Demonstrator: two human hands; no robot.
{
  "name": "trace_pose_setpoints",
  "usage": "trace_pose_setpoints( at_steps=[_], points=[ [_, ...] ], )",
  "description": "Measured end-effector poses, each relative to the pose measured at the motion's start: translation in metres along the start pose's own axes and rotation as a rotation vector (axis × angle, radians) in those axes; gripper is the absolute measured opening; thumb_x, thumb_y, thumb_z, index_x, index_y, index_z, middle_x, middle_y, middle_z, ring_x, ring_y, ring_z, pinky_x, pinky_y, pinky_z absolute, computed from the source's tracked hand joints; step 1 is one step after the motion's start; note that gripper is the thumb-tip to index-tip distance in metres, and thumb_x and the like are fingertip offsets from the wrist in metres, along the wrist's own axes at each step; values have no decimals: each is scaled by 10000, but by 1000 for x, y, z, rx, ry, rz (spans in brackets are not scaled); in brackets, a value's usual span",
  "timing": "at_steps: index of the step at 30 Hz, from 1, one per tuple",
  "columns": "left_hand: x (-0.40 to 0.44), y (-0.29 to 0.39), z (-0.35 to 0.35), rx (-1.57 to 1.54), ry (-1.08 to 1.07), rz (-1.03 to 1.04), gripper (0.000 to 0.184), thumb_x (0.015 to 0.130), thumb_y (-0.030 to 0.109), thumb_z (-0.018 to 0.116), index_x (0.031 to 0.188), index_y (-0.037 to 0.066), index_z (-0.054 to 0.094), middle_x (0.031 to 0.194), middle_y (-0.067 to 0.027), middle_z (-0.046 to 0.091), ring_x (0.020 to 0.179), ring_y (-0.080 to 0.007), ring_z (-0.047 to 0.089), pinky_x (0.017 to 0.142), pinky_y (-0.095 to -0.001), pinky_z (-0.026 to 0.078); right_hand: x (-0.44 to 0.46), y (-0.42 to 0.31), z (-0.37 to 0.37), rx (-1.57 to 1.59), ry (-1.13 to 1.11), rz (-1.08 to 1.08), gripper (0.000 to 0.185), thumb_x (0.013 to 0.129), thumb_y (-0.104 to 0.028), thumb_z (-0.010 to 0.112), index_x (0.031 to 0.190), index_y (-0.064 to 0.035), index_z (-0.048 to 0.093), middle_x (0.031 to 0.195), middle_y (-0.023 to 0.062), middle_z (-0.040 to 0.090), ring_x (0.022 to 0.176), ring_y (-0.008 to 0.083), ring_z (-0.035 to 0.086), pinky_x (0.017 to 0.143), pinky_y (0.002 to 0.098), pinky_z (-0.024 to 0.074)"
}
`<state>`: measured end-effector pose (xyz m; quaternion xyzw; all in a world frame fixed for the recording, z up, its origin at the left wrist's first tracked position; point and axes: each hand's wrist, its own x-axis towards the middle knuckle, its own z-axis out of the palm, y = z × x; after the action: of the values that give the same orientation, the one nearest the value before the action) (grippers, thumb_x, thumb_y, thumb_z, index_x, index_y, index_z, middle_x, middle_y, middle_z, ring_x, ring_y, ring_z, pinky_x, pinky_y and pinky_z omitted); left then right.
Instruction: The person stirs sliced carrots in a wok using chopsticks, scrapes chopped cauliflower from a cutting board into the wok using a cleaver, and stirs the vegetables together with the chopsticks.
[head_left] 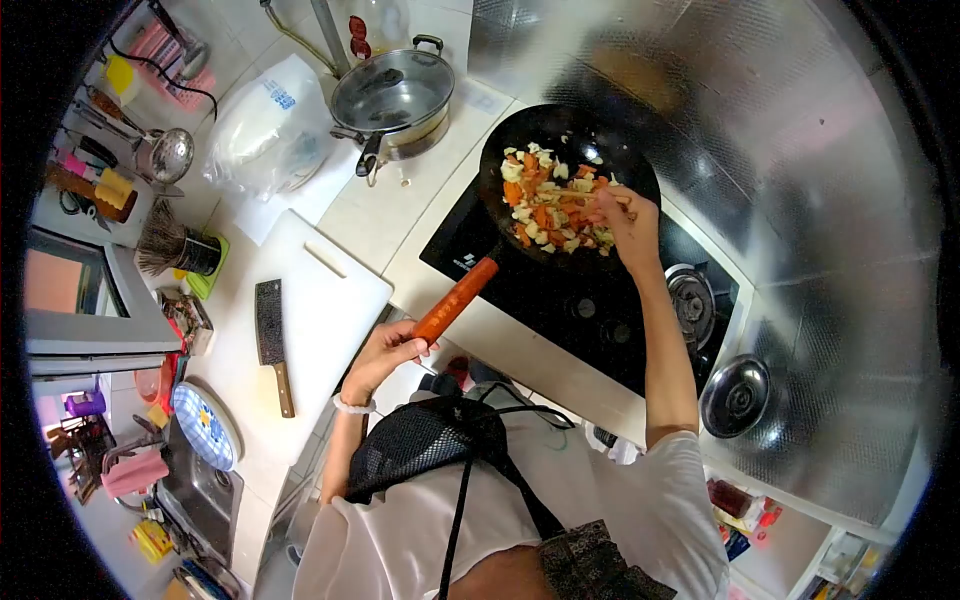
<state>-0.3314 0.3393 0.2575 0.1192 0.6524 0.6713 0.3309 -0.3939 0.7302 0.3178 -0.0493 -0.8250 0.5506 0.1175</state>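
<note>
A dark wok [507, 150] sits on the black glass stove, holding chopped orange and pale yellow-white vegetable pieces [545, 212]. Its reddish wooden handle [458, 298] points down toward me, and my left hand [385, 355] is wrapped around the lower end. Over the right side of the wok is my right hand [632, 225], closed on wooden chopsticks [580, 194] whose tips reach into the vegetables. My fingers partly hide the chopsticks.
Left of the stove, a cleaver [271, 335] lies on a white cutting board [335, 300]. A lidded pot [392, 95] and a plastic-wrapped bundle [268, 130] stand behind. A patterned plate [207, 425] rests beside the sink [205, 490]. Metallic foil [800, 250] lines the right wall.
</note>
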Motion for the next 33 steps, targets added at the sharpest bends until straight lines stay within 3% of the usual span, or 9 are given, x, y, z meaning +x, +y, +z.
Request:
trace_pose_setpoints(
  at_steps=[5,6,8,12,13,17,22,28,33],
  points=[
    [1,1,2,0,0,-6,421,853,386,644,1000,-8,652,889,-83,668,773,-140,613,655,-266,503,1,-4,24,29,71,-98,292,939,-202,561,1002,73,637,829,131,678,671,141,655,572,265,519],
    [1,0,1,-1,-1,-7,423,852,386,645,1004,-9,652,887,-84,667,774,-141,614,654,-266,503,3,-7,25,-77,-16,-12,262,954,-156,529,1064,65,617,885,130,681,732,161,664,662,263,541],
    [1,1,0,-2,0,-10,425,851,385,647,1007,-10,651,886,-85,667,774,-142,614,652,-266,504,13,32,21,-127,29,-67,252,953,-149,528,1054,63,618,880,127,681,733,160,664,662,265,541],
    [0,1,2,-7,9,-8,418,849,383,650,996,-9,653,882,-83,666,774,-139,613,649,-264,501,18,39,-26,-42,74,-25,234,941,-173,550,968,47,625,814,96,668,695,138,654,622,252,541],
    [1,1,2,-20,10,-7,415,849,383,650,988,-8,654,880,-82,666,774,-138,613,648,-263,499,15,18,-37,33,78,0,214,932,-116,548,883,72,638,891,99,640,682,148,652,614,268,548],
    [2,-3,-1,-21,-3,-2,409,848,388,649,971,-2,658,880,-82,667,772,-135,610,645,-263,495,4,-29,-83,42,235,12,189,929,-131,545,948,45,609,774,98,651,598,128,617,535,239,523],
    [3,-2,-2,-12,-20,-6,420,835,411,655,960,10,662,883,-78,668,769,-133,609,646,-265,494,-9,9,-128,10,221,158,182,919,-133,544,933,40,600,759,132,654,571,167,633,521,267,538],
    [2,0,0,-36,-7,-9,401,837,384,658,969,6,658,891,-78,667,780,-135,607,660,-267,498,-12,46,-48,407,316,321,233,898,-167,575,932,63,594,794,199,662,610,255,668,549,342,583],
    [-1,0,-1,-9,4,-17,363,847,342,647,972,1,656,903,-83,666,791,-139,605,667,-271,501,11,41,-13,547,399,166,193,913,-140,559,915,44,616,840,166,664,710,232,673,617,328,584]
  ],
)
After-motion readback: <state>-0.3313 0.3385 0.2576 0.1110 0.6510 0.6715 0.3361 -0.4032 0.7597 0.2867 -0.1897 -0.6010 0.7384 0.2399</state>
